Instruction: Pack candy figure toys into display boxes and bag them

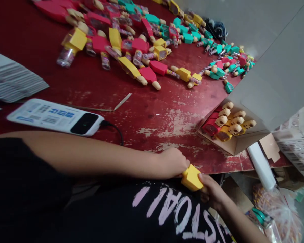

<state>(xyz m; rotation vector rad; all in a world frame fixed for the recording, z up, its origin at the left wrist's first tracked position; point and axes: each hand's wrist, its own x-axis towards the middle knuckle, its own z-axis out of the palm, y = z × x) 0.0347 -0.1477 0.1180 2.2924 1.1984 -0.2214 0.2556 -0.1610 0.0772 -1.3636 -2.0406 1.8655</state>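
A yellow plastic toy [192, 178] is held between my two hands, just off the table's near edge and in front of my dark shirt. My left hand [172, 163] is closed in a fist around its upper left end, which is hidden in the fingers. On the opposite side my right hand [212, 190] grips the body, the thumb pressed on its yellow face. An open cardboard box [233, 147] on the table near my hands contains several red and yellow toys with beige heads [235, 129], standing close together.
Many red, yellow and green toys [158, 67] with clear tubes lie across the red table [152, 114]. A white power bank [53, 116] with a black cable lies at left, below stacked sheets [15, 79]. At right are a white basket [294, 145] and a filled plastic bag [281, 212].
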